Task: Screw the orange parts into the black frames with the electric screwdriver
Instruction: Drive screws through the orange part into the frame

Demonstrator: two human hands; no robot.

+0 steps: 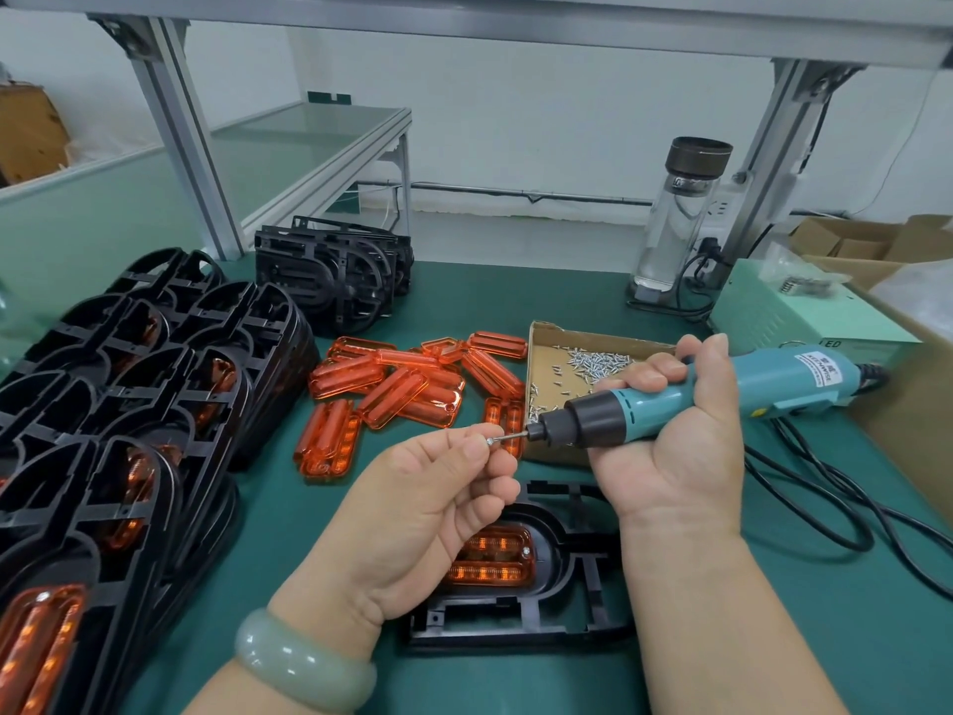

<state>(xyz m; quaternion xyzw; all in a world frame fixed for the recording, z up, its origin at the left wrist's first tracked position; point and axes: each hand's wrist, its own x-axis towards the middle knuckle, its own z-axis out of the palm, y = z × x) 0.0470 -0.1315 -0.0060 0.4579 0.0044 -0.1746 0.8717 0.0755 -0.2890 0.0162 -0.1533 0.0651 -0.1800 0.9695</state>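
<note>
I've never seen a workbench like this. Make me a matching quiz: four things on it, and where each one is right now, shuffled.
Things:
1 electric screwdriver
2 single screw
3 loose orange parts
4 glass bottle

Places:
A pinched by the left hand
B standing upright at the back
C gripped by the right hand
D heaped on the green mat

Pairs: 1-C, 2-A, 3-D, 4-B.

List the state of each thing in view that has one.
right hand: grips the electric screwdriver.
left hand: pinches a screw at its tip.
orange part: seated in the black frame, one fastened screw visible.
loose orange parts: piled, unmounted.
screw tray: open, holding screws.
glass bottle: upright, capped.
</note>
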